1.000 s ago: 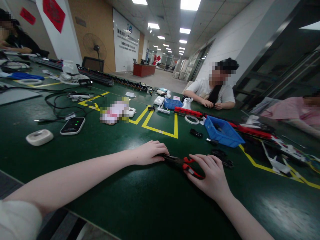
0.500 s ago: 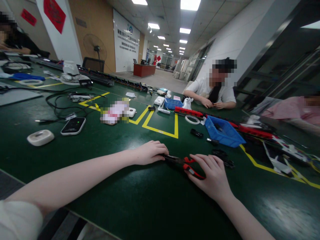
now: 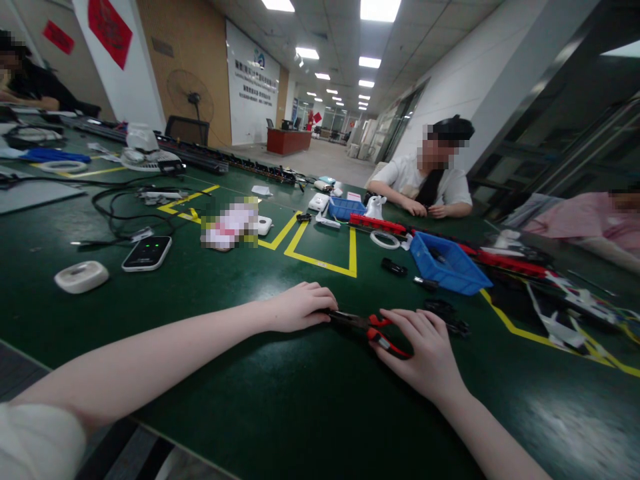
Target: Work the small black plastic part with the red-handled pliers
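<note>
- Pliers [image 3: 371,328] with red and black handles lie low on the green desk [image 3: 280,400], between the person's two hands, dark nose pointing left and handles pointing right.
- Right hand [image 3: 425,350] rests over the handles; its fingers [image 3: 400,320] arch across the upper red handle and the thumb sits against the lower one, so the hand grasps the pliers.
- Left hand [image 3: 300,307] lies on the desk at the nose of the pliers, its fingers [image 3: 320,297] curled in and touching the metal tip. Whether they pinch anything there is hidden, so I cannot tell if that hand grips or only rests.
- Small black parts [image 3: 445,315] lie just beyond the right hand; another black part [image 3: 394,267] sits farther back, near the blue bin [image 3: 447,263].
- Yellow tape lines [image 3: 320,261] mark a box on the desk behind the hands.
- White ring [image 3: 385,240] lies beyond the bin's near corner.
- Far left, well apart from the hands: a dark phone-like device [image 3: 147,253] with green lights, a white oval puck [image 3: 81,276] and looped black cables [image 3: 120,213].
- Across the desk a co-worker in a white shirt [image 3: 425,187] has both hands together on the desk edge; a pink sleeve [image 3: 585,223] of another person shows at far right.
</note>
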The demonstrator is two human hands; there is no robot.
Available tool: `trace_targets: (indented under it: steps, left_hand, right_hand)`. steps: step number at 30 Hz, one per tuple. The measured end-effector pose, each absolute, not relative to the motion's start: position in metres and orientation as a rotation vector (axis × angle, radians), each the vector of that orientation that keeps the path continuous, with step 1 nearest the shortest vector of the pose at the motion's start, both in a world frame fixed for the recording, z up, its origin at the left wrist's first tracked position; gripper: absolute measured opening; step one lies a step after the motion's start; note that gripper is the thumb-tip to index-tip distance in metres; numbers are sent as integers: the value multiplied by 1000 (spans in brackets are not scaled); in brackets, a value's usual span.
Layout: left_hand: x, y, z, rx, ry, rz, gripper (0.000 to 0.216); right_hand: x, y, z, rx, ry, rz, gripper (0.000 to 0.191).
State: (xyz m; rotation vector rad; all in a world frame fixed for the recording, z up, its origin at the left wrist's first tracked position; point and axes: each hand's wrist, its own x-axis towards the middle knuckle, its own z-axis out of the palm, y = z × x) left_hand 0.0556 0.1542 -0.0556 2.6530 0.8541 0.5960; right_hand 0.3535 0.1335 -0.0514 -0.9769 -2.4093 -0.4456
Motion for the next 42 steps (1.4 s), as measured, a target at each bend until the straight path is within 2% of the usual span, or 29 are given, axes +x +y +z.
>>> trace_targets:
  steps: [22,42]
  left_hand:
    - [57,153,-54,2675,875,560,18]
    - [56,155,-57,2675,848,596,19]
  right_hand:
    - [352,131,-49,-944,-2398,-510,43]
    - [356,135,-54,-1029,-2397,-350,47]
